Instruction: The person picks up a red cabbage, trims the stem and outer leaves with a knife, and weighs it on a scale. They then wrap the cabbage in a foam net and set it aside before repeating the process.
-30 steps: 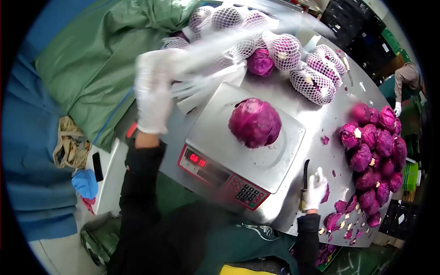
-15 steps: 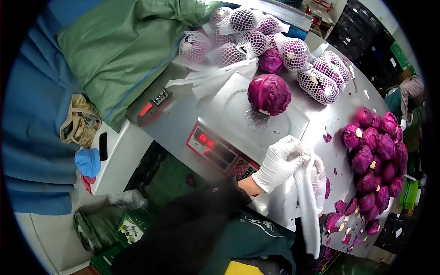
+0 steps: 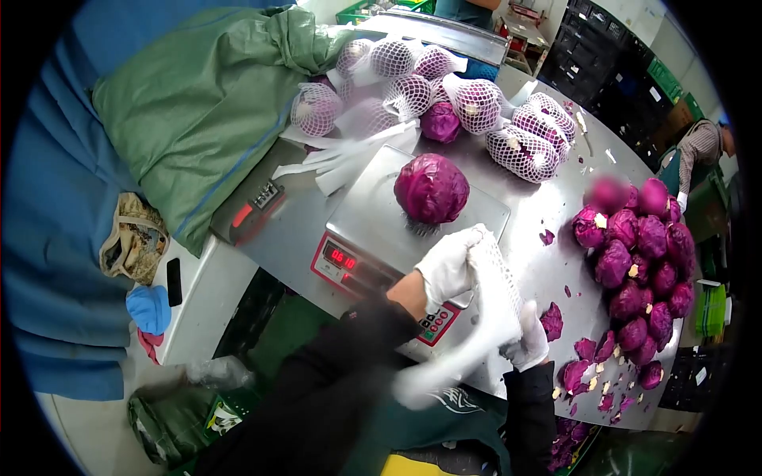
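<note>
Together, both gloved hands grip one white net sleeve [image 3: 486, 305] at the near edge of the desk [image 3: 536, 274]. The left hand [image 3: 451, 266] is clenched on its upper end. The right hand [image 3: 528, 345] is closed on it lower down, and the loose tail hangs blurred toward the person's body.

Just beyond the left hand stands one scale [image 3: 373, 218] with a lit red display [image 3: 343, 256]. One bare red cabbage [image 3: 431, 188] sits on its steel tray, apart from both hands.

At the back of the desk lie about eight netted cabbages [image 3: 520, 151], overlapping so the count is not sure. One unwrapped cabbage [image 3: 439, 121] lies among them. A few empty nets [image 3: 349, 155] lie flat between that group and the scale.

On the right edge is a heap of bare cabbages [image 3: 635, 262], more than a dozen, the far ones blurred. Trimmed leaf scraps [image 3: 583, 373] lie scattered near the right hand.

One green sack [image 3: 198, 103] slumps against the left end of the desk, its contents hidden. One red and black handheld device [image 3: 250, 210] lies beside it. A phone [image 3: 174, 282] and a blue cloth [image 3: 149, 308] rest on a lower white surface. Another person [image 3: 698, 151] stands at the far right.
</note>
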Motion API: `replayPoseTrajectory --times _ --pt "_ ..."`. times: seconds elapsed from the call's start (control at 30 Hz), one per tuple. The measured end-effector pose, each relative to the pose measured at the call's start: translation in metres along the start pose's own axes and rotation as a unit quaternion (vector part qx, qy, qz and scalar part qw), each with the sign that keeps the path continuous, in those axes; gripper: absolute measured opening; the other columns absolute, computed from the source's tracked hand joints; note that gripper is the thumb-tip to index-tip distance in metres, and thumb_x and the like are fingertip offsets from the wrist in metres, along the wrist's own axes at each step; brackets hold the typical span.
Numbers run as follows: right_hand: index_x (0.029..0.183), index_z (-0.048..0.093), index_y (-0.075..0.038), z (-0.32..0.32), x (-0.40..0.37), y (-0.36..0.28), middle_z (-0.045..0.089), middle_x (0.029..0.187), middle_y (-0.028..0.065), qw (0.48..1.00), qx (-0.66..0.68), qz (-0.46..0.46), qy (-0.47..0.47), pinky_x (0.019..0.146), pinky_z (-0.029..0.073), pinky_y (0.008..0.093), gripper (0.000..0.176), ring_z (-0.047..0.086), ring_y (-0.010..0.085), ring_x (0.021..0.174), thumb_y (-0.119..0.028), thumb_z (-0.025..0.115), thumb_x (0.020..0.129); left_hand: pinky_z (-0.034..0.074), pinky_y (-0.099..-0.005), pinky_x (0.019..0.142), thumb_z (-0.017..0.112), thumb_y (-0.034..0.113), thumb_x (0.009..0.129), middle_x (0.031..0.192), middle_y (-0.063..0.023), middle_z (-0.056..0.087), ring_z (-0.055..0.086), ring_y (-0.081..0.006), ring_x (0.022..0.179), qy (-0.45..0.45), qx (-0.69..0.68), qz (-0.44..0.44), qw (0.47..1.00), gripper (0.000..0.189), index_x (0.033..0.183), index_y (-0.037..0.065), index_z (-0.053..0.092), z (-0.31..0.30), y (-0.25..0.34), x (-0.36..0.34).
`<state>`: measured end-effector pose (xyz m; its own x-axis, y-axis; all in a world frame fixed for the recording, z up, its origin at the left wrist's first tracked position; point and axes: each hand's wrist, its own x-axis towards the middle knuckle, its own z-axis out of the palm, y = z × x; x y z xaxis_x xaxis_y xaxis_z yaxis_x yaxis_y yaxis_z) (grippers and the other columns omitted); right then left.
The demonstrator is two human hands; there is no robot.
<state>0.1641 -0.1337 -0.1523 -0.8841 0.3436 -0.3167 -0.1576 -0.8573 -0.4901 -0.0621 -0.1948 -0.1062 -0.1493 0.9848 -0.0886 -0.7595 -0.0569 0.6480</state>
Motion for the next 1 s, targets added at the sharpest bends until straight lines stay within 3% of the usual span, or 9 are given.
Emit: replayPoseTrajectory --times 0.2,0.27,0.33,0.47,0.63,0.7,0.87,0.93,1.0 --pt "0.146 0.032 -0.003 0.063 0.014 -0.061 0.039 0.145 0.0175 0.949 0.088 -0.266 -0.145 0.109 0.037 0.0436 0.064 0.045 0.0273 0.131 -0.028 0.059 0.094 0.047 -0.0298 0.093 0.053 0.017 0.099 0.118 -0.0097 0.066 0.060 -0.0171 0.107 -0.171 0.394 -0.028 0.903 0.038 0.130 -0.006 0.054 -0.022 -0.013 -0.039" --pt "0.136 0.044 0.001 0.074 0.015 -0.060 0.053 0.128 0.0149 0.973 -0.037 -0.225 -0.015 0.100 0.046 0.0377 0.054 0.056 0.0250 0.116 -0.021 0.062 0.090 0.050 -0.0282 0.086 0.063 0.016 0.093 0.108 -0.0090 0.069 0.063 -0.0140 0.098 -0.155 0.094 -0.250 0.951 0.034 0.122 -0.003 0.062 -0.030 -0.004 -0.041" --pt "0.125 0.054 -0.001 0.087 0.036 -0.060 0.062 0.111 0.0090 0.906 -0.345 -0.217 0.111 0.091 0.049 0.0314 0.047 0.061 0.0198 0.104 -0.003 0.067 0.080 0.052 -0.0262 0.080 0.058 0.008 0.094 0.100 -0.0071 0.069 0.063 -0.0112 0.092 0.120 0.461 -0.035 0.879 0.021 0.110 -0.002 0.067 -0.015 0.033 -0.050" --pt "0.107 0.062 -0.002 0.076 0.131 -0.054 0.064 0.104 0.0065 0.682 -0.598 -0.393 0.153 0.081 0.049 0.0265 0.029 0.061 0.0126 0.090 -0.001 0.064 0.078 0.051 -0.0266 0.076 0.058 0.011 0.096 0.090 -0.0039 0.066 0.061 -0.0107 0.083 0.374 0.379 0.194 0.824 0.014 0.104 0.000 0.063 -0.062 0.029 -0.036" --pt "0.115 0.062 -0.007 0.073 0.243 -0.067 0.066 0.113 0.0167 0.594 -0.676 -0.421 0.113 0.090 0.050 0.0366 0.038 0.065 0.0325 0.101 -0.008 0.062 0.078 0.051 -0.0289 0.091 0.049 0.007 0.096 0.122 -0.0075 0.055 0.059 -0.0159 0.105 0.342 0.252 0.239 0.873 0.044 0.138 0.004 0.036 -0.112 0.055 -0.011" --pt "0.097 0.069 -0.004 0.059 0.263 -0.072 0.068 0.098 0.0190 0.578 -0.770 -0.264 0.062 0.085 0.051 0.0396 0.022 0.065 0.0346 0.098 -0.014 0.057 0.082 0.052 -0.0287 0.086 0.060 0.018 0.097 0.113 -0.0053 0.060 0.059 -0.0139 0.098 0.342 0.295 0.170 0.876 0.030 0.122 0.003 0.052 -0.117 0.063 0.004" --pt "0.091 0.065 0.001 0.078 0.215 -0.058 0.065 0.080 0.0149 0.707 -0.597 -0.356 0.132 0.072 0.049 0.0423 0.025 0.059 0.0341 0.072 -0.018 0.049 0.092 0.053 -0.0337 0.087 0.047 0.038 0.102 0.113 -0.0058 0.064 0.063 -0.0187 0.100 0.262 0.093 0.134 0.951 0.045 0.123 -0.001 0.057 -0.152 0.070 0.027" --pt "0.102 0.064 0.002 0.111 0.185 -0.069 0.066 0.084 0.0111 0.888 -0.393 -0.178 0.161 0.073 0.049 0.0383 0.026 0.060 0.0274 0.075 -0.017 0.048 0.094 0.049 -0.0379 0.098 0.045 0.031 0.102 0.119 -0.0110 0.063 0.061 -0.0231 0.108 0.090 -0.238 0.070 0.964 0.042 0.128 0.001 0.055 -0.139 0.076 0.027" --pt "0.112 0.062 0.003 0.122 0.181 -0.086 0.068 0.097 0.0105 0.967 -0.230 -0.107 0.039 0.081 0.050 0.0308 0.026 0.064 0.0201 0.087 -0.009 0.053 0.091 0.044 -0.0373 0.103 0.045 0.032 0.101 0.129 -0.0115 0.058 0.056 -0.0235 0.117 0.026 -0.222 0.034 0.974 0.045 0.134 0.002 0.049 -0.113 0.077 0.016"
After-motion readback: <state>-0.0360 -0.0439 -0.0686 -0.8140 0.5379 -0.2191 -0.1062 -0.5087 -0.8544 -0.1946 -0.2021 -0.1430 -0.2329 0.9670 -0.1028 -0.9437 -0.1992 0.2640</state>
